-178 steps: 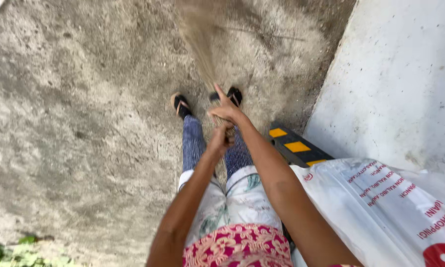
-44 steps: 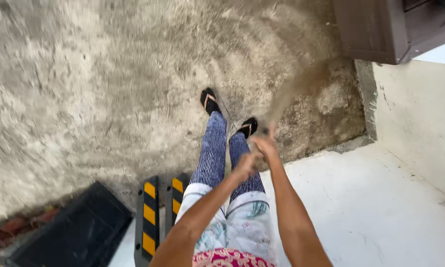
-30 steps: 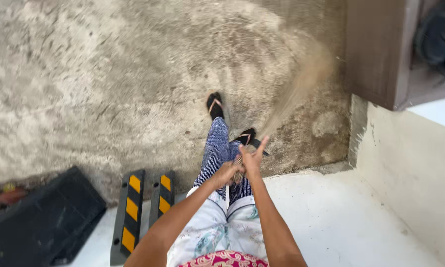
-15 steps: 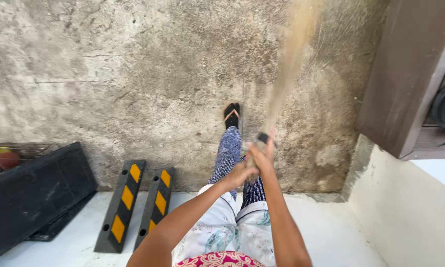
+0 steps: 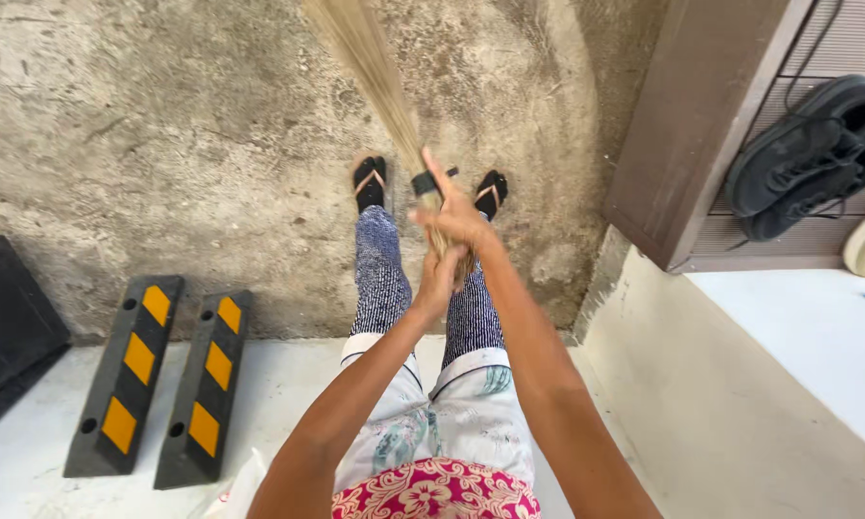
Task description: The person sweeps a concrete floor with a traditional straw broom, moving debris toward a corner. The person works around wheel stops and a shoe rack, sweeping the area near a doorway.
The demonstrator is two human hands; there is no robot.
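Since half a second ago the broom's bristles have swung from the upper right over to the upper left, and the view has dropped closer over the feet.

Head view: both hands close round the straw broom [image 5: 394,101] at its bound neck. The right hand [image 5: 456,216] sits higher, one finger lifted off near the black binding; the left hand [image 5: 439,279] wraps the bundle just below, touching the right. The bristles fan up and left over the rough concrete floor [image 5: 163,144], ahead of the sandalled feet [image 5: 370,183]. Two black-and-yellow wheel stops [image 5: 163,384] lie to the left on the white step [image 5: 288,375].

With that finger loose, a hard stroke could twist the broom in the grip; a wide swing right might strike the brown post [image 5: 701,135] or the black shoes [image 5: 807,154].
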